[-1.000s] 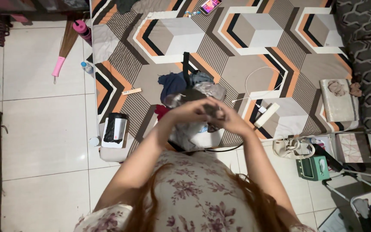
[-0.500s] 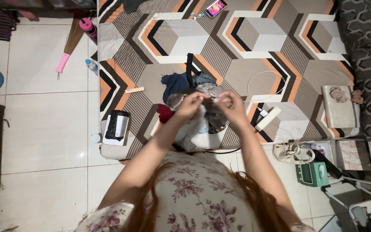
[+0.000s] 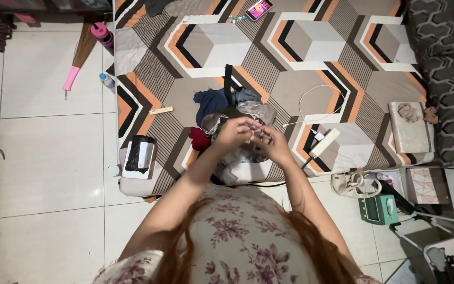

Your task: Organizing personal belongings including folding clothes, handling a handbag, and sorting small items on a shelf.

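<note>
My left hand (image 3: 233, 134) and my right hand (image 3: 272, 144) are raised close together in front of me, fingers pinched on a small pale piece of cloth (image 3: 254, 131) held between them. Directly below them, on the patterned mattress (image 3: 300, 47), lies a pile of clothes: a dark blue garment (image 3: 214, 100), a grey one (image 3: 259, 111), a red piece (image 3: 199, 140) and a white piece (image 3: 243, 169). How the small cloth is folded is hidden by my fingers.
On the mattress lie a phone (image 3: 259, 9), a white cable (image 3: 316, 100) with a white power strip (image 3: 324, 143), a folded beige cloth (image 3: 410, 129) and a black-and-white pouch (image 3: 138, 155). A pink-handled broom (image 3: 77, 63) and pink bottle (image 3: 102, 34) rest on the tiled floor; a green box (image 3: 378, 209) stands at right.
My hands have drawn closer together over the pile, bunching the small cloth between the fingers. The view has shifted slightly.
</note>
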